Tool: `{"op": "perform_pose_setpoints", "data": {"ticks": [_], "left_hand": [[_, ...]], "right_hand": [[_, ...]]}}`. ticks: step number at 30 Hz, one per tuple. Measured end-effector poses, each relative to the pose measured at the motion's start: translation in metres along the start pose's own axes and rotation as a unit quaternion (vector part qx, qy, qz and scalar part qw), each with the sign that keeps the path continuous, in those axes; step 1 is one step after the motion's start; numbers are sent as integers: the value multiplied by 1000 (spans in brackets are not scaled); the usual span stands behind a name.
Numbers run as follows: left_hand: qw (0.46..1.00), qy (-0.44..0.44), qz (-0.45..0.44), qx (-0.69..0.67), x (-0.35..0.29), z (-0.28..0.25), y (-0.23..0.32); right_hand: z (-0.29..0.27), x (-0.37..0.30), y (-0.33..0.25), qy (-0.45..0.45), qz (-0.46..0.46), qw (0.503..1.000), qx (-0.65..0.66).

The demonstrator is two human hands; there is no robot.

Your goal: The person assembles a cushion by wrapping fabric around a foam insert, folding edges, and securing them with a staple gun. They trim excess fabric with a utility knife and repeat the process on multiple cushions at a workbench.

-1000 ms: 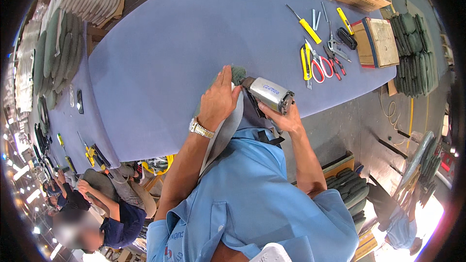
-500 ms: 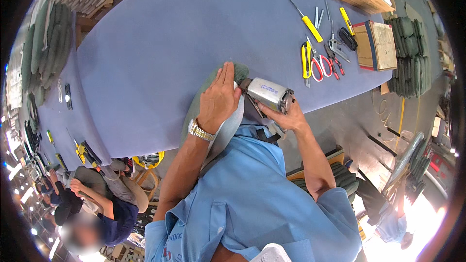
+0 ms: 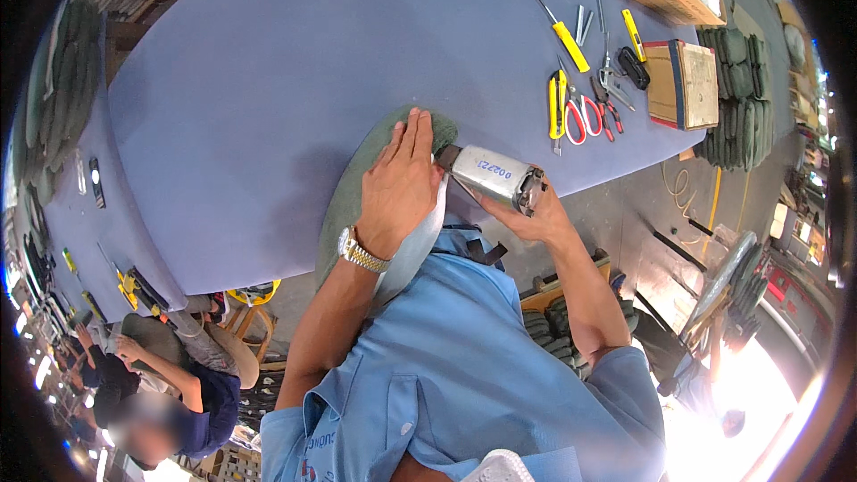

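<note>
A padded seat cushion (image 3: 351,192) with a green fabric face stands tilted between the table edge and my body. Its pale grey-white side (image 3: 418,248) faces me. My left hand (image 3: 398,189), with a metal-banded watch at the wrist, lies flat on the cushion with fingers stretched toward its top end. My right hand (image 3: 543,216) is wrapped round a silver staple gun (image 3: 494,173). The gun's dark nose meets the cushion's right edge, close to my left fingers. Its handle and the exact contact spot are partly hidden.
On the blue-grey table (image 3: 268,62) at right lie red-handled scissors (image 3: 584,118), a yellow utility knife (image 3: 558,105), a yellow-handled screwdriver (image 3: 569,45) and pliers (image 3: 608,112). Cardboard boxes (image 3: 683,85) stand beyond them. A co-worker (image 3: 192,393) sits at lower left; stacked cushions (image 3: 62,80) are far left.
More of the cushion's green face shows left of my left hand. The staple gun has tilted slightly, its nose still at the cushion's edge. The whole view has shifted a little.
</note>
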State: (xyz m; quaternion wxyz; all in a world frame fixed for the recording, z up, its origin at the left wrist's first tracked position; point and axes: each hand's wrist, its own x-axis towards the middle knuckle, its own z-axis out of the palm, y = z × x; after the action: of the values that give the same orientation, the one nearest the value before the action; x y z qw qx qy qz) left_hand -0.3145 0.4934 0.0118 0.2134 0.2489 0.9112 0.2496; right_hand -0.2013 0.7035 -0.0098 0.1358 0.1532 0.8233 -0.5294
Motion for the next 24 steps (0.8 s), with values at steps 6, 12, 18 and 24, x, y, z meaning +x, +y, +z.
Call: {"op": "perform_pose_setpoints", "data": {"ticks": [6, 12, 18, 24], "left_hand": [[1000, 20, 20, -2, 2, 2, 1], [999, 33, 31, -4, 3, -1, 1], [1000, 12, 1, -9, -1, -8, -1], [997, 73, 10, -26, -6, 7, -13]], "right_hand": [[-6, 3, -35, 20, -141, 990, 0], [0, 6, -8, -24, -98, 993, 54], [2, 2, -26, 44, -134, 990, 17], [-6, -27, 1, 70, 91, 992, 43]]}}
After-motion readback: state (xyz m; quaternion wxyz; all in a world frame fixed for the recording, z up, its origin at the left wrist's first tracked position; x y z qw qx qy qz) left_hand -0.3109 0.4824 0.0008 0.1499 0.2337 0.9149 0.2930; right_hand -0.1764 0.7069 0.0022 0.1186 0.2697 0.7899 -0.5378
